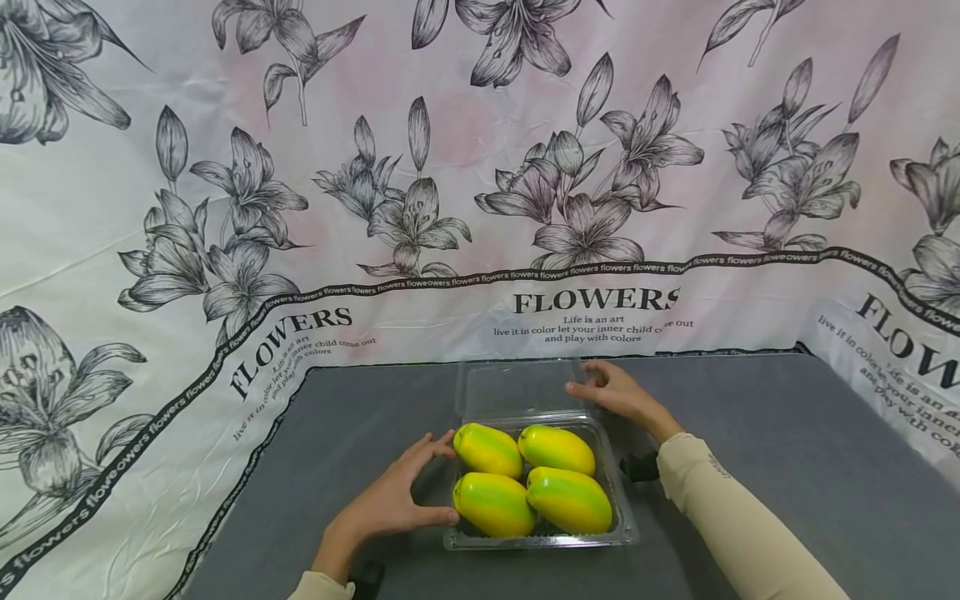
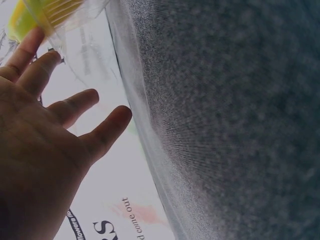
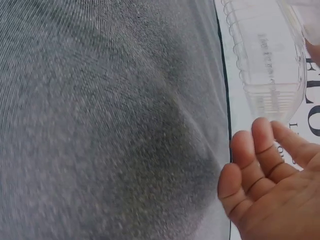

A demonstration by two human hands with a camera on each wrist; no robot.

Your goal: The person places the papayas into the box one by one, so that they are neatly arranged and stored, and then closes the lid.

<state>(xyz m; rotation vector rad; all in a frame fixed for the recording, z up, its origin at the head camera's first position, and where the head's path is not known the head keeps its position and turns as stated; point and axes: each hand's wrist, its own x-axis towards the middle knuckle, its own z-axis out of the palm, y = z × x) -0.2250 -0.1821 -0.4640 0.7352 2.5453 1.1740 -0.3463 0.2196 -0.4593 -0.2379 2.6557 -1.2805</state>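
Observation:
Several yellow-green mangoes sit in two rows inside a clear plastic clamshell box. Its see-through lid is raised and leans back behind the base, toward the wall. At the left side of the box is my left hand, thumb and fingers spread, fingertips right at the box wall beside the mangoes. My right hand holds the lid's right edge, thumb in front and fingers behind. Close up in the right wrist view, the ribbed lid edge shows beside the fingertips.
A grey cloth-covered table lies under the box. Behind it and along both sides hangs a white fabric backdrop with printed flowers and lettering. Dark wrist straps show at both cuffs.

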